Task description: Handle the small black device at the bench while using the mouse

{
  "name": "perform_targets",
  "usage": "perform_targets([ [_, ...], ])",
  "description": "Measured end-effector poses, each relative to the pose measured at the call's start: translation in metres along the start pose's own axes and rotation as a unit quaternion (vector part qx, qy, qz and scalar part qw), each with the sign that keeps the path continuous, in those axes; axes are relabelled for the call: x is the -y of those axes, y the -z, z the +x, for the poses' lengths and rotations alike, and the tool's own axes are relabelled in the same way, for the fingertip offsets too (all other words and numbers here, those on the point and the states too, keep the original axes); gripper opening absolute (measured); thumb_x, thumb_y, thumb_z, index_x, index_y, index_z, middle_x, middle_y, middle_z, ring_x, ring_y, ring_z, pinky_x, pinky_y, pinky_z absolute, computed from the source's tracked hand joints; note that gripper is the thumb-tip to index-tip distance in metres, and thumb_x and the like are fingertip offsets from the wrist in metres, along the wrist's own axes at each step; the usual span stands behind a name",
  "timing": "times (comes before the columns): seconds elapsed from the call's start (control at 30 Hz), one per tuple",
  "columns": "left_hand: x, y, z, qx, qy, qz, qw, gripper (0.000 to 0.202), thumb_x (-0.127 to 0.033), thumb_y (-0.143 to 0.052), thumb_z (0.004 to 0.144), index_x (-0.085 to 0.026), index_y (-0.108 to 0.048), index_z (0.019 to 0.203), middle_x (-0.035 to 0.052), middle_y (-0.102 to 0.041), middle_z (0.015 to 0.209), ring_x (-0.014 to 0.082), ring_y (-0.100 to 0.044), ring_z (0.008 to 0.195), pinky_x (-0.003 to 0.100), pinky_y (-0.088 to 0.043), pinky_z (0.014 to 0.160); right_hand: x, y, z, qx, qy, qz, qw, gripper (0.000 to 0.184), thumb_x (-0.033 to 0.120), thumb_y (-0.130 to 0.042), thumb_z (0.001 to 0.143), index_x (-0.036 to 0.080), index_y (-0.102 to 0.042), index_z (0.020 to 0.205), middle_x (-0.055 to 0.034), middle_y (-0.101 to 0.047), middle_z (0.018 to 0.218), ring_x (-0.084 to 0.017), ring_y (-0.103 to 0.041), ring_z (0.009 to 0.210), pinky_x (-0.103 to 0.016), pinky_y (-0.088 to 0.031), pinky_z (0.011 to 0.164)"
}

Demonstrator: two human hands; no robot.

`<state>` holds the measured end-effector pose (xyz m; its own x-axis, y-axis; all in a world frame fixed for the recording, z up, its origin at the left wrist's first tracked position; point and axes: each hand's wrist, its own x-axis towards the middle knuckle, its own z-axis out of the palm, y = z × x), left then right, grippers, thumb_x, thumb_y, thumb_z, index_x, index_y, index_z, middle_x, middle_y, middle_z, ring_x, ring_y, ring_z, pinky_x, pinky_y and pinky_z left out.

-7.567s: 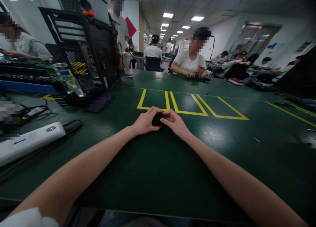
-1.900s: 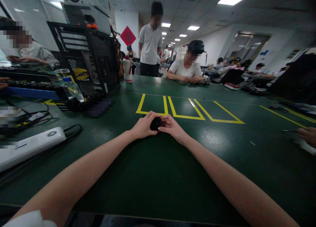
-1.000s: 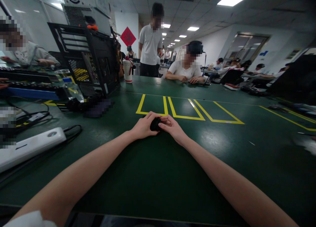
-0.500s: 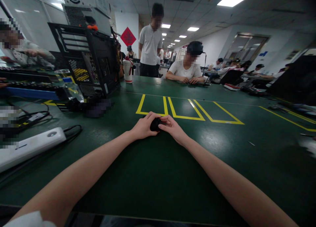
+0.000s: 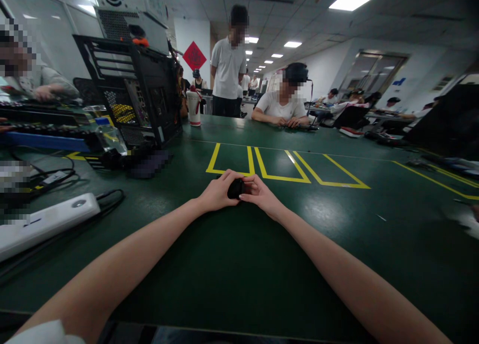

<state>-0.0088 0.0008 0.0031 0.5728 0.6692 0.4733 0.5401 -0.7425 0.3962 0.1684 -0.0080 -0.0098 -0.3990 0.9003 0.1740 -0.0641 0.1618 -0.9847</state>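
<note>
Between my two hands is a small black rounded object (image 5: 235, 189), roughly mouse-sized; its exact kind does not show. My left hand (image 5: 218, 191) curls round its left side, with fingers over the top and the thumb along the near edge. From the right, the thumb and fingertips of my right hand (image 5: 261, 195) close on its other side. Both hands are low over the green tabletop (image 5: 232, 264), just in front of the yellow tape outlines (image 5: 284, 178). Fingers cover much of the object.
At left stand an open black computer case (image 5: 138, 84), a clear bottle (image 5: 111, 137) and a white power strip (image 5: 48, 224) with cables. A white cup (image 5: 194, 108) is farther back. Across the table a person (image 5: 282, 104) sits; another person (image 5: 229, 67) stands behind.
The black object appears slightly turned between my fingers, and my right thumb has shifted a little. My arms hold their place. At far left a person's arm has moved.
</note>
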Motion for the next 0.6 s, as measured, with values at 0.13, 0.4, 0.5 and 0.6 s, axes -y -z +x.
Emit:
perform_targets([
  [0.13,-0.0007,0.0006,-0.0002,-0.005,-0.001,-0.004,1.0,0.055,-0.029,-0.063,0.065,-0.025,-0.036,0.113,0.0027,-0.044,0.109,0.0195,-0.052,0.093,0.035,-0.049,0.073,0.0008,-0.003,-0.0018,-0.038,0.022,-0.033,0.998,0.022,0.029,-0.06,0.071,0.024,-0.05,0.09,-0.0005,-0.055,0.096,-0.015,-0.052,0.095,-0.037,-0.041,0.088],
  [0.4,-0.0002,0.0001,0.0001,-0.003,0.0,-0.003,1.0,0.054,-0.029,-0.063,0.065,-0.025,-0.036,0.112,0.0032,-0.044,0.109,0.0199,-0.051,0.093,0.035,-0.049,0.073,-0.0011,-0.0011,0.0006,-0.045,-0.012,-0.043,0.998,0.031,0.031,-0.061,0.071,0.022,-0.051,0.099,-0.0036,-0.054,0.102,-0.018,-0.051,0.1,-0.04,-0.038,0.092],
  [0.5,0.0003,-0.0002,0.0,-0.002,-0.001,-0.001,1.0,0.055,-0.027,-0.063,0.065,-0.025,-0.036,0.113,0.0032,-0.044,0.109,0.0203,-0.051,0.094,0.035,-0.049,0.073,-0.0006,0.0002,0.0005,-0.02,-0.003,-0.02,1.0,0.034,0.024,-0.066,0.065,0.023,-0.049,0.095,-0.0018,-0.054,0.102,-0.017,-0.053,0.099,-0.04,-0.039,0.091],
  [0.6,0.0005,-0.0006,0.0002,-0.001,0.003,0.001,1.0,0.056,-0.026,-0.063,0.064,-0.025,-0.036,0.113,0.0032,-0.044,0.109,0.0206,-0.051,0.095,0.036,-0.048,0.073,0.0001,-0.001,-0.0002,-0.006,0.009,-0.001,1.0,0.038,0.019,-0.068,0.062,0.025,-0.048,0.094,-0.0001,-0.053,0.099,-0.016,-0.054,0.097,-0.039,-0.041,0.09],
])
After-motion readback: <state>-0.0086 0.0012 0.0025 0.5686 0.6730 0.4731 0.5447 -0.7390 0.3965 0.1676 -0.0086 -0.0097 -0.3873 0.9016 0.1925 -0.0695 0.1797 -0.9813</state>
